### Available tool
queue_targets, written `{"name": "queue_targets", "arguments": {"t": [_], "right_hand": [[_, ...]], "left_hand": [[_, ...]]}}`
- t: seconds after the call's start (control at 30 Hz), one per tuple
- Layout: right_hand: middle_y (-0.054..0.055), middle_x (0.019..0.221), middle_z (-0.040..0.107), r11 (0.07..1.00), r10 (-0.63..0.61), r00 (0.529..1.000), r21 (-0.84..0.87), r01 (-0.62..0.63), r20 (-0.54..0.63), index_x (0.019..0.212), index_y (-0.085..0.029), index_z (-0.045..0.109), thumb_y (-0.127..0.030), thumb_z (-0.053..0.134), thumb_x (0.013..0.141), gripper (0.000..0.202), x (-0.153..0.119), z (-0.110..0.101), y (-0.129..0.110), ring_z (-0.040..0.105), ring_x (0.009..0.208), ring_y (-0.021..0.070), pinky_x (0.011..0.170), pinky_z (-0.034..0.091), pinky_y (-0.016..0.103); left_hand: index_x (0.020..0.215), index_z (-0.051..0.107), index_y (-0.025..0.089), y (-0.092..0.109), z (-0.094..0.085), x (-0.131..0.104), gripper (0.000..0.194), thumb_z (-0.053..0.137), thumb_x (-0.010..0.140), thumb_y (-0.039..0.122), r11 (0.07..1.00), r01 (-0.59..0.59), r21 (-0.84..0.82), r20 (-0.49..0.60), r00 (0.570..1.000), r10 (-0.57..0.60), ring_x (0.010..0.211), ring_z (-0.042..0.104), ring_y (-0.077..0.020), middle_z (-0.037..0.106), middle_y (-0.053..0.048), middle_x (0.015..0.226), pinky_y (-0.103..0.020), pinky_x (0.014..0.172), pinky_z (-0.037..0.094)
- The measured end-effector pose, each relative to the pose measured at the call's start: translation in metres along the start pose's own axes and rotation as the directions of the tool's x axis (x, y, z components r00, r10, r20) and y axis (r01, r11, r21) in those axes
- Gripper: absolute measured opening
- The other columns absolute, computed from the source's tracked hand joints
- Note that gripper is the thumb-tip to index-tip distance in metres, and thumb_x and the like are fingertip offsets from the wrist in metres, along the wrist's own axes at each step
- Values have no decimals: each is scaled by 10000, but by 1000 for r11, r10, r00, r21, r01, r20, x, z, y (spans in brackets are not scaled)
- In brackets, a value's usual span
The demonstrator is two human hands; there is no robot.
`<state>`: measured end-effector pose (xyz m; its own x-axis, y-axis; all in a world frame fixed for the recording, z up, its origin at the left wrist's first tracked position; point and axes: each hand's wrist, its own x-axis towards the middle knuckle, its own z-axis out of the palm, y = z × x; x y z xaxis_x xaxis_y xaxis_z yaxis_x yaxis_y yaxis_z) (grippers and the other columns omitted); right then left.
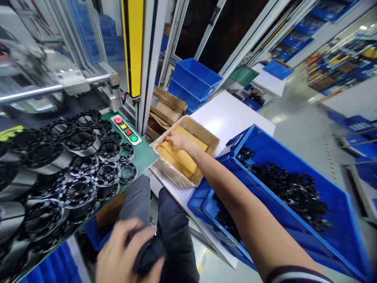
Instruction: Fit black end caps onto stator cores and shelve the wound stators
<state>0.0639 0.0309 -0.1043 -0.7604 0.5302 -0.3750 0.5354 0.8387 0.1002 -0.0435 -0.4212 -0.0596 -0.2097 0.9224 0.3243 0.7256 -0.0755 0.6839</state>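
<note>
My right hand [177,140] reaches into an open cardboard box [212,138] lined with clear plastic. Its fingers are closed on the edge of a yellow paper-like sheet [191,144], on top of more yellow material in the box. Low in the view, my left hand [125,251] hovers over my lap, slightly blurred. The fingers of that hand are bent and apart, with nothing visible between them. Left of the box, on a green work surface [147,157], stand many black-and-silver ring-shaped parts [79,192], some in stacks.
A control panel with coloured buttons [126,129] sits at the green surface's edge, near a yellow-striped post [134,47]. Blue bins [256,173] with black parts stand to the right. Behind the box are flattened cardboard [169,104], stacked blue crates [193,80] and a white table [232,112].
</note>
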Motion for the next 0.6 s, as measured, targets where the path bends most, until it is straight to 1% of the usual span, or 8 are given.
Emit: {"name": "queue_targets", "arguments": {"t": [0.07, 0.13, 0.27, 0.33, 0.4, 0.47, 0.53, 0.6], "right_hand": [[239, 1617, 638, 998, 2, 999, -70, -6, -45, 1402, -121, 806, -208, 754, 968, 445, -27, -31, -4, 564, 1479, 381, 1198, 487, 442], [245, 1536, 713, 990, -25, 998, -139, 17, -55, 1232, -116, 852, -174, 728, 986, 282, -64, -67, -13, 584, 1491, 390, 1273, 434, 488], [138, 1054, 864, 965, -108, 994, -240, 102, -13, 1014, -168, 854, -103, 640, 1033, 224, -163, -129, -67, 772, 1110, 291, 1182, 479, 438], [132, 984, 861, 947, -164, 986, -283, 150, -24, 969, -168, 835, -103, 608, 1067, 256, -219, -146, -109, 778, 949, 274, 1039, 515, 427], [103, 945, 855, 917, -262, 964, -325, 232, -48, 965, -184, 820, -90, 653, 1060, 214, -270, -153, -150, 774, 865, 251, 899, 513, 401], [78, 936, 854, 904, -297, 954, -336, 265, -47, 990, -198, 823, -94, 710, 1048, 164, -309, -150, -183, 785, 824, 244, 769, 482, 391], [57, 902, 848, 907, -286, 958, -323, 272, 4, 996, -206, 824, -84, 746, 1022, 148, -332, -141, -208, 788, 756, 242, 646, 413, 401], [49, 862, 839, 912, -293, 954, -281, 300, 68, 1006, -207, 824, -66, 749, 1004, 159, -335, -129, -227, 780, 700, 234, 576, 334, 407]], "left_hand": [[1608, 575, 661, 14, 25, 25, 728, 790, 928, 513, 997, 25, -68, -33, 999, -27, 1069, 856, -392, 805, -74, 1229, -540, 722, 804], [1615, 559, 546, 29, 42, 56, 727, 836, 951, 445, 994, 49, -95, -16, 999, -50, 1333, 811, -385, 771, -84, 1454, -568, 997, 800], [1751, 431, 232, 57, 48, 107, 1079, 992, 875, 520, 998, -60, 18, -146, 987, 62, 1722, 506, -457, 553, -223, 1809, -701, 1425, 484], [1674, 547, 162, 67, 43, 113, 985, 1012, 865, 480, 993, -104, 59, -138, 984, 111, 1667, 577, -463, 650, -235, 1729, -713, 1451, 412], [1375, 762, 191, 72, 34, 100, 478, 919, 958, 363, 994, -95, 53, -19, 995, 97, 1381, 798, -406, 864, -157, 1382, -643, 1338, 548], [1093, 814, 235, 73, 21, 69, 76, 752, 1051, 243, 1000, -29, 7, 127, 992, 28, 1088, 877, -337, 896, -80, 1069, -521, 1087, 679], [1113, 828, 275, 71, 6, 27, 177, 678, 1062, 196, 993, 50, -107, 222, 975, -25, 1048, 885, -300, 901, -52, 1075, -428, 940, 685], [1379, 796, 334, 69, -10, -15, 399, 805, 983, 284, 967, 106, -231, 284, 958, -37, 1157, 876, -295, 901, -45, 1277, -399, 975, 685]]}}
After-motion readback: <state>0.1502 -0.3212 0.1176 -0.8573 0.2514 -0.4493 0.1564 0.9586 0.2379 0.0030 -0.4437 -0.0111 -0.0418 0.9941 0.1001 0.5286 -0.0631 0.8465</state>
